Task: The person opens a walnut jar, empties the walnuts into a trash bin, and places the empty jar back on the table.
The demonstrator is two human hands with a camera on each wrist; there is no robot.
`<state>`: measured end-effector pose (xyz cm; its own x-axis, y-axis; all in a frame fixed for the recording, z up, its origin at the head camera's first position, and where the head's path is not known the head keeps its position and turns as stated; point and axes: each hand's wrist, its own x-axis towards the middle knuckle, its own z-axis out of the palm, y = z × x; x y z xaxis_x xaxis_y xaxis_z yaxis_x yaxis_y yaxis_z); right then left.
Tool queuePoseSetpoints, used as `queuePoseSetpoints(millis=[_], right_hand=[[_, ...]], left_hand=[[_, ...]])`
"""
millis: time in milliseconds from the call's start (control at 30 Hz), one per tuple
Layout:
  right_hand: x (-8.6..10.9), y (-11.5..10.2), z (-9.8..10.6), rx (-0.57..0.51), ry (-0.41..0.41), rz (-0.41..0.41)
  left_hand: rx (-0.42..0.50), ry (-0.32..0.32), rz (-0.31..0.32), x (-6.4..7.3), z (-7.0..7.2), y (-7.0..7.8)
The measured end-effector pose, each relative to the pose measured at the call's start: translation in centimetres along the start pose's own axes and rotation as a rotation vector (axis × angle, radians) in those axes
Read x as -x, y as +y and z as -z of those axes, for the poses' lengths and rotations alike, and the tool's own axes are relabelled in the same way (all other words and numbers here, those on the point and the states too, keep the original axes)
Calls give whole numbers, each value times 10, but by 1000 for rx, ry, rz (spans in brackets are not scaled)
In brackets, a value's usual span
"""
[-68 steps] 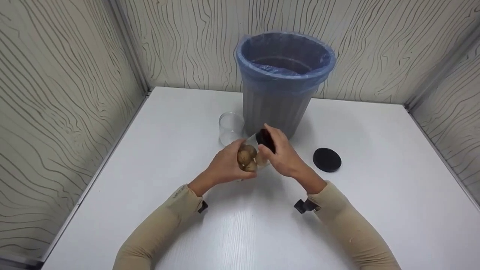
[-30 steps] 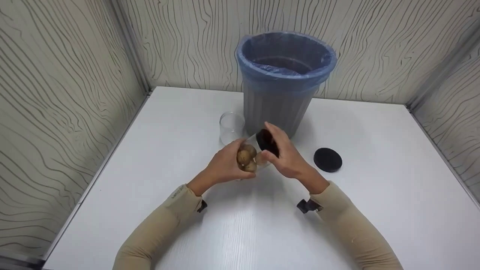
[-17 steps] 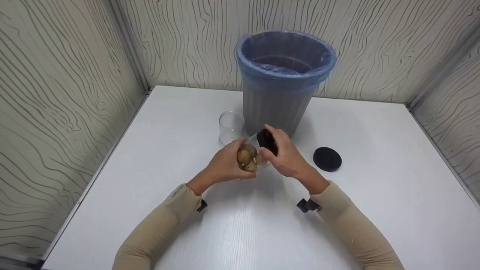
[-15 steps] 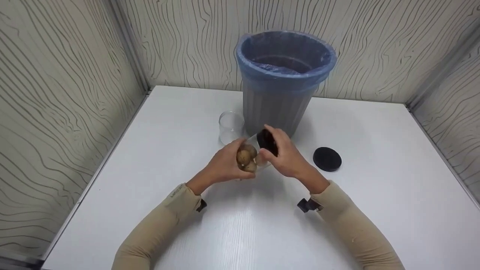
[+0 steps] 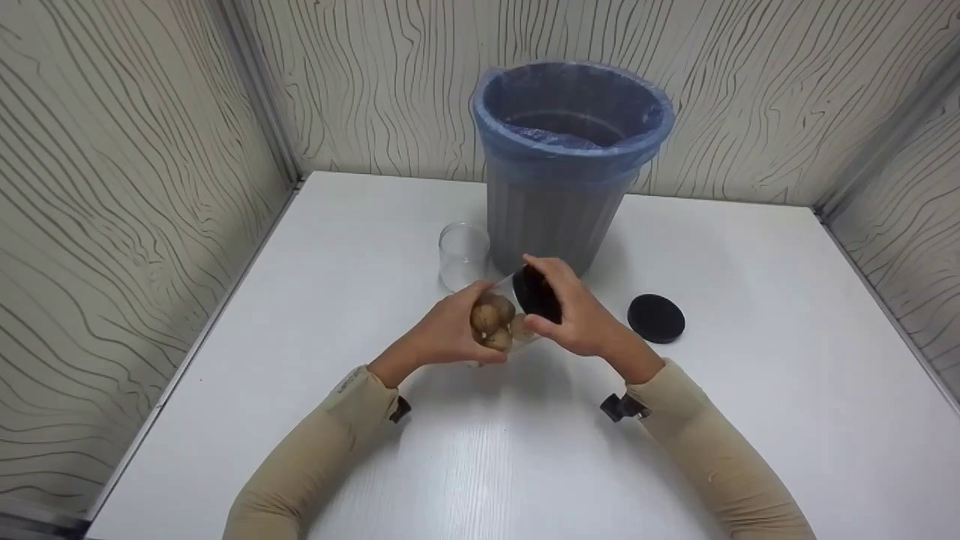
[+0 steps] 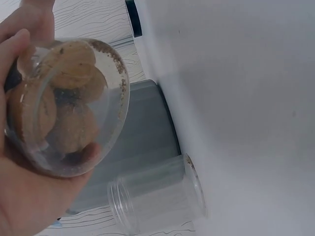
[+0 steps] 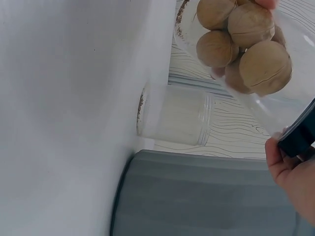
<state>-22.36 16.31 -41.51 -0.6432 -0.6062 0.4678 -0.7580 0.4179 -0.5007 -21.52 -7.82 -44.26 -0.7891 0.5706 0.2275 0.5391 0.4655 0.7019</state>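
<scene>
In the head view, my left hand (image 5: 448, 326) grips the lower part of a clear jar, its base (image 6: 110, 115) facing the left wrist camera. Several walnuts (image 7: 266, 66) lie inside, with brown crumbs round the bottom edge. The jar is tilted above the table, its mouth end toward the right. My right hand (image 5: 581, 319) holds the black lid (image 5: 536, 292) on that end, the thumb at the near side and fingers over the far side. Whether the lid is tight cannot be seen.
A second clear jar (image 5: 463, 259), lidless, stands behind my left hand, with crumbs at its base. Beside it is a grey bin (image 5: 555, 210) lined with a blue bag (image 5: 570, 161). Another black lid (image 5: 656, 319) lies on the white table (image 5: 480, 465), right of my right hand.
My right hand has shifted its grip on the lid, turning slightly, and more of the lid's top now shows. Jar and both hands have dropped a little toward me.
</scene>
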Motion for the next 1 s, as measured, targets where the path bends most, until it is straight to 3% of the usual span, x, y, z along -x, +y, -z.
queuePoseSetpoints(millis=[133,233,367,533,700,1000], right_hand=[[0,2,-1,-6,0,61],[0,2,-1,-15,-14,52],[0,-3,-1,-36,-30,-34],[-2,-10,-4,-40,10,-206],[-4,-14,-6,-24,14,-304],[1,-8,-6,17,6,-164]], left_hand=[[31,-21,0,1,1,0],[39,-20,4,1,1,0],[-11,20,16,1,-1,0],[-97,88,23,-1,-6,2],[-121,100,9,-2,-7,3],[-40,42,-13,0,-3,0]])
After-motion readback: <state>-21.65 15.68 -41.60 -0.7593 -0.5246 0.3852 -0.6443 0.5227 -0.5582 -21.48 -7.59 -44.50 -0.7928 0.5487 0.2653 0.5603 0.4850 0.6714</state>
